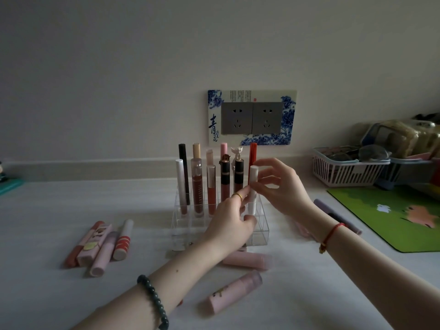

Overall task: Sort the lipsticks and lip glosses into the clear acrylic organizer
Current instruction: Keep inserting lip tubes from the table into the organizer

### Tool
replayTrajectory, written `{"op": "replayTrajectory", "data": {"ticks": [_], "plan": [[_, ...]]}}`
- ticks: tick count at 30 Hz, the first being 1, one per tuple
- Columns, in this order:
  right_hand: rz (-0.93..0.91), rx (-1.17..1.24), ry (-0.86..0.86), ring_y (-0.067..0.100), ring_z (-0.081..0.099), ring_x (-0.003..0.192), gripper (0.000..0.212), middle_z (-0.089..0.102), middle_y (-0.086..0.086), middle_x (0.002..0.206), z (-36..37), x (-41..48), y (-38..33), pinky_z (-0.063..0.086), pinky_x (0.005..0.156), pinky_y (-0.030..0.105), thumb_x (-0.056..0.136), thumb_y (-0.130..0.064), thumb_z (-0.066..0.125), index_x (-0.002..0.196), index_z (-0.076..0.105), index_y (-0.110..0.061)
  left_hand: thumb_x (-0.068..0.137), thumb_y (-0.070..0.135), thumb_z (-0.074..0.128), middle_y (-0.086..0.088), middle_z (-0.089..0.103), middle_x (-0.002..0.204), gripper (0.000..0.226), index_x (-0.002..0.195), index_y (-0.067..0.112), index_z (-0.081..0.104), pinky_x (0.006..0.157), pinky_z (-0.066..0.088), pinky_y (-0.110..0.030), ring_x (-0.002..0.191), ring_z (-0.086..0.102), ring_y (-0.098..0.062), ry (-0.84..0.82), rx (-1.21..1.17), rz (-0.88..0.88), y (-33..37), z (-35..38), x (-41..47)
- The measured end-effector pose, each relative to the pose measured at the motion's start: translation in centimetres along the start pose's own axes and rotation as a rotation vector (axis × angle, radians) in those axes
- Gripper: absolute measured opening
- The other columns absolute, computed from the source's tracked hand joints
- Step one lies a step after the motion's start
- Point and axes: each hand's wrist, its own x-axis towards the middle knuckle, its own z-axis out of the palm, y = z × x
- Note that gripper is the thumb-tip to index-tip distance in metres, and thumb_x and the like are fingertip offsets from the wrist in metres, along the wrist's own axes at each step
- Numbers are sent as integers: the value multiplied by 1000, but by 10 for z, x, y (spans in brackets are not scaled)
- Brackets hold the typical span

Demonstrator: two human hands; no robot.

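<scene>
Four loose tubes (100, 246) lie near the left edge of the desk (35, 294). Standing tubes (197, 184) fill the back rows of the organizer (260, 232). The left hand (228, 225) and right hand (278, 186) pinch a white tube (252, 179) with their fingers, at a slot on its right side. Pink tubes (234, 292) wait in front, so I think it is about half done.

white tube (252, 177) partly behind left hand (228, 220), green mat (392, 210) cut off right

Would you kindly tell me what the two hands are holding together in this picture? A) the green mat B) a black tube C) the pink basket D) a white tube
D: the left hand and the right hand both pinch the white tube, upright over the clear organizer.
</scene>
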Motion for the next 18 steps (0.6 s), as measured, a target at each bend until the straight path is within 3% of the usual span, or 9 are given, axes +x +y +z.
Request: {"op": "replayTrajectory", "data": {"ticks": [4,9,13,18], "plan": [[-4,-12,-18,6,64,75,37,63,-6,79,-2,0,-2,51,70,16,72,-6,70,104,56,-20,84,-2,48,14,42,131,63,139,21,29,97,29,-9,120,35,5,4,-21,7,2,-1,-1],[-3,-45,-25,4,64,79,38,64,-5,85,-16,3,-6,53,72,16,72,-9,70,105,56,-19,84,-3,48,26,40,116,59,137,20,34,86,30,5,110,38,14,36,-49,46,10,-4,-6],[-3,-95,14,1,63,77,32,65,-8,84,-39,13,-9,51,68,8,74,-10,68,103,59,-19,86,0,50,8,53,126,50,133,15,41,99,36,-10,116,48,2,67,-36,166,24,-4,-11],[37,-169,-11,2,63,76,27,65,-7,81,-61,18,-1,48,70,13,74,-10,68,97,61,-21,85,11,57,-1,61,121,46,130,13,46,93,37,-6,108,55,-4,-1,151,319,41,10,-6]]}}
